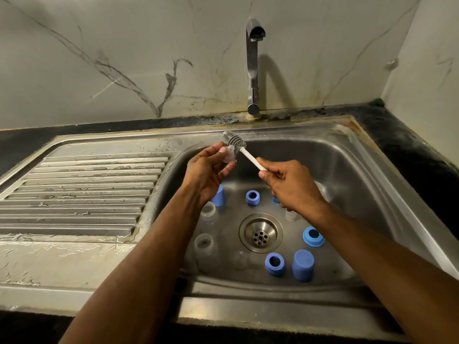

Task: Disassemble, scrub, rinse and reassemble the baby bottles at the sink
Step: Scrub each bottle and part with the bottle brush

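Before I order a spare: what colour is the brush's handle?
White, with grey bristles; the brush shows best in the head view.

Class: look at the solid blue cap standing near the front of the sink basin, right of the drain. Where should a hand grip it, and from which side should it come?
Grip the blue cap around its side wall, coming from above. It seems to stand upright with its closed end up, so its round sides are exposed. The blue ring stands close on its left, so fingers probably fit best at its front and back.
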